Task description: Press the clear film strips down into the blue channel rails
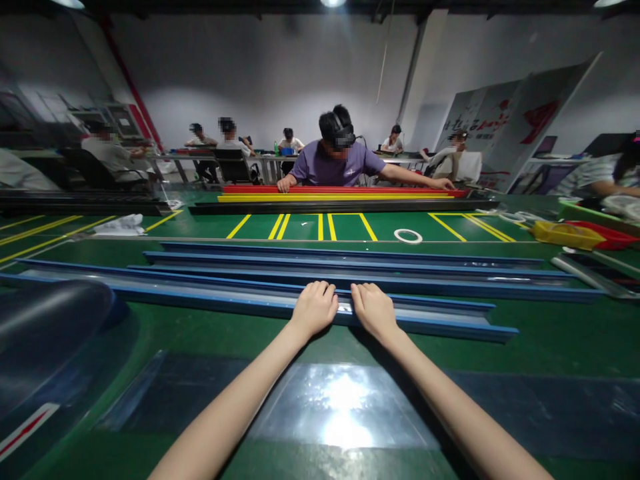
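A long blue U-shaped channel (pixel 240 301) lies across the green table in front of me, its open side up. My left hand (pixel 314 308) grips it near the middle, fingers curled over the far rim. Just to the right, my right hand (pixel 373 308) holds the same channel in a similar way. A small pale patch with dark marks (pixel 345 309) shows on the channel between my hands; I cannot tell whether it is a label. My palms and thumbs are mostly hidden. More blue channels (pixel 440 280) lie right behind.
Across the table, a person in purple (pixel 327 163) touches red (pixel 380 191) and yellow strips (pixel 330 197) above a black one (pixel 340 207). A white ring (pixel 408 236), yellow tray (pixel 567 235) and white cloth (pixel 119 225) lie around. A clear sheet (pixel 210 393) lies nearest me.
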The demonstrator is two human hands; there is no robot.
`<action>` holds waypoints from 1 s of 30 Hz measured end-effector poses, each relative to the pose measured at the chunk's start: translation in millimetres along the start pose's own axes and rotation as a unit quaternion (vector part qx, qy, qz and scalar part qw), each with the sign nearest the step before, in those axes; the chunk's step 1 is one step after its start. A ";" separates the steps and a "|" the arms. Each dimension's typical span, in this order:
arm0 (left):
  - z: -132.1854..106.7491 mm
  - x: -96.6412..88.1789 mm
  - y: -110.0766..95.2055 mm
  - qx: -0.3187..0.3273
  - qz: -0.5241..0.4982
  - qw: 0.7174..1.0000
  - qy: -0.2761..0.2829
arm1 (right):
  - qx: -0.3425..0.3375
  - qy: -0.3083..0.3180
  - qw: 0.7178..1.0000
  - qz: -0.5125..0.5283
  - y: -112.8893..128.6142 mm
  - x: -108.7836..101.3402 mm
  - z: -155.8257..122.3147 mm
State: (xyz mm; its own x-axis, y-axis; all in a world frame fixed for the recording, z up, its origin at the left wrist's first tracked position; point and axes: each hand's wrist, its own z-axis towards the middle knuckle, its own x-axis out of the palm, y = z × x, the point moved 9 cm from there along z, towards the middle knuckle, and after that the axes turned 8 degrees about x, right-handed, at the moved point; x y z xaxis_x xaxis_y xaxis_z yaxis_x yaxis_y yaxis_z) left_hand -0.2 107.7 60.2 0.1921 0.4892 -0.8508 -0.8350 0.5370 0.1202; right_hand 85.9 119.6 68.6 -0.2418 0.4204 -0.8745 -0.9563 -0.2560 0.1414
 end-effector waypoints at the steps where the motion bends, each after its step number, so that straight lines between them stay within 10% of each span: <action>1: -0.4 0.7 1.4 0.006 0.004 1.000 0.004 | -0.012 0.005 1.000 0.015 -1.2 -0.9 -0.4; 15: -41.0 -13.0 84.7 -0.011 0.065 0.998 0.021 | 0.001 -0.039 0.999 -0.033 -116.2 -29.4 -16.1; 22: -58.5 -23.0 104.8 -0.026 0.070 0.997 0.013 | -0.032 -0.037 0.995 -0.092 -99.2 -22.3 -20.0; 30: -46.7 -32.2 80.6 -0.026 0.063 0.997 -0.032 | -0.018 -0.044 0.993 -0.112 -97.8 -18.3 -11.6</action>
State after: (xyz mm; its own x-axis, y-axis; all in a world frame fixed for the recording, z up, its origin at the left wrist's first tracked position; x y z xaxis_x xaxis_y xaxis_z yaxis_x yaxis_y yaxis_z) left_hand -97.8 103.1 73.3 0.1153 0.5932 -0.7968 -0.8802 0.4328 0.1949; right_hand 185.7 126.8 65.4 -0.0380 0.5438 -0.8384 -0.9815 -0.1778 -0.0708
